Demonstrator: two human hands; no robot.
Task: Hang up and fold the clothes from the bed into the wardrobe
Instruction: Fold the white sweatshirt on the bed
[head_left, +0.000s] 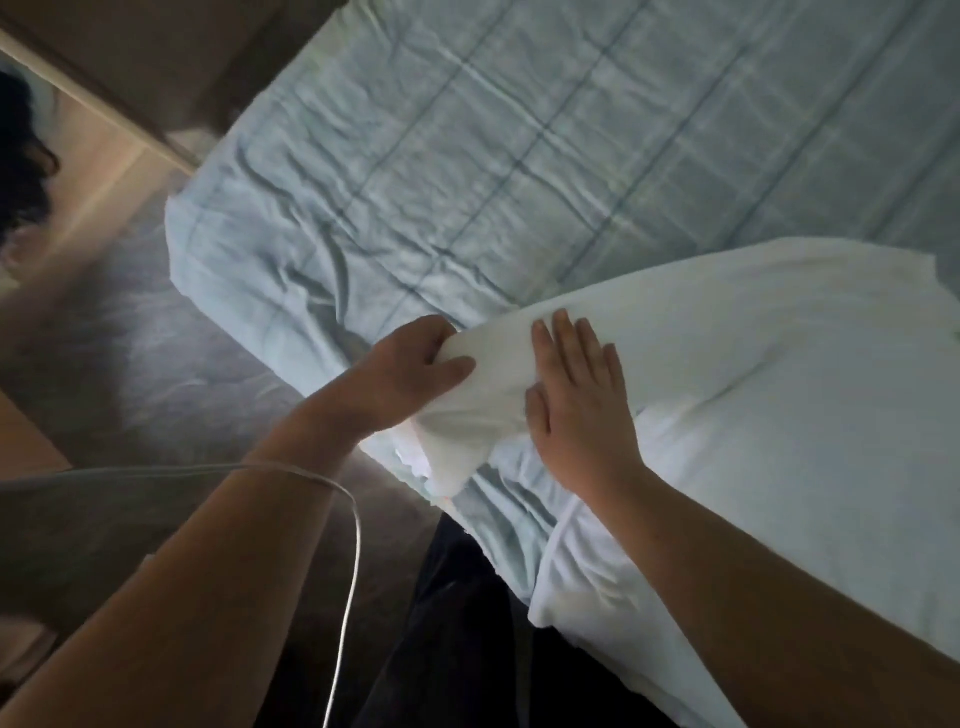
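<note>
Most of the pale blue checked bed cover (519, 156) lies bare, with a white cotton garment (779, 389) spread along its near edge. The left hand (410, 371) grips the garment's folded end at the mattress edge. Just beside it, the right hand (576, 395) presses flat, fingers straight, on the cloth.

The room is dim. A bed (519, 156) under a creased pale blue quilt with a darker stitched check fills the upper and middle view, one corner pointing left. Beside it lies a grey-brown, faintly glossy floor (130, 364) that catches soft streaks of light. At the upper left a light wooden panel (119, 171) with a raised edge strip runs diagonally. Above it is a blurred brown surface (156, 41), either wall or door.
</note>
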